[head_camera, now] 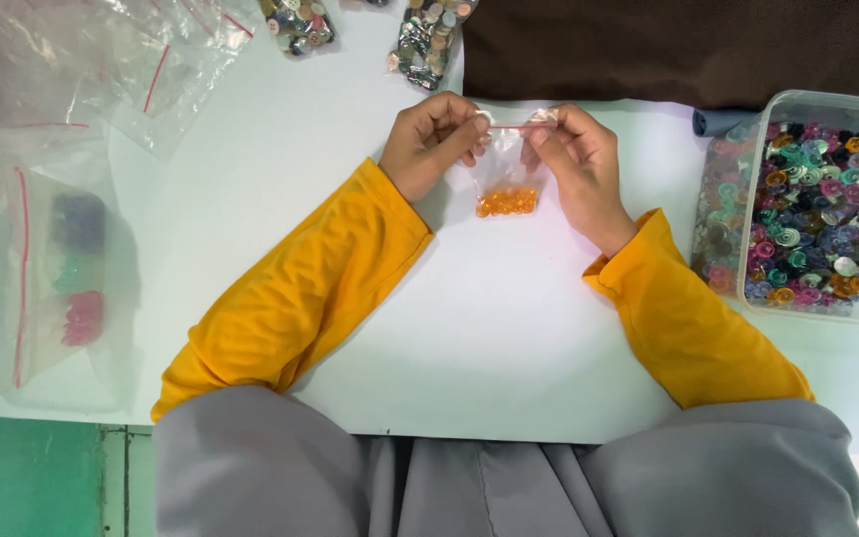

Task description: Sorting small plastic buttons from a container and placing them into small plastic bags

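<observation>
Two hands pinch the top of a small clear bag of orange buttons over a white table

The left hand (432, 139) and the right hand (574, 159), both in yellow sleeves, have fingers curled shut on the red-lined upper edge of the small clear bag (505, 169), one at each end; the orange buttons (507, 202) sit heaped at the bottom of the bag, between the wrists, just above the table (489, 328). A clear plastic tub (748, 249) of mixed coloured buttons stands near the right forearm; larger clear bags (52, 268) lie at the left edge, one holding blue, green and pink clusters, and a brown cloth (688, 45) lies beyond the hands
</observation>
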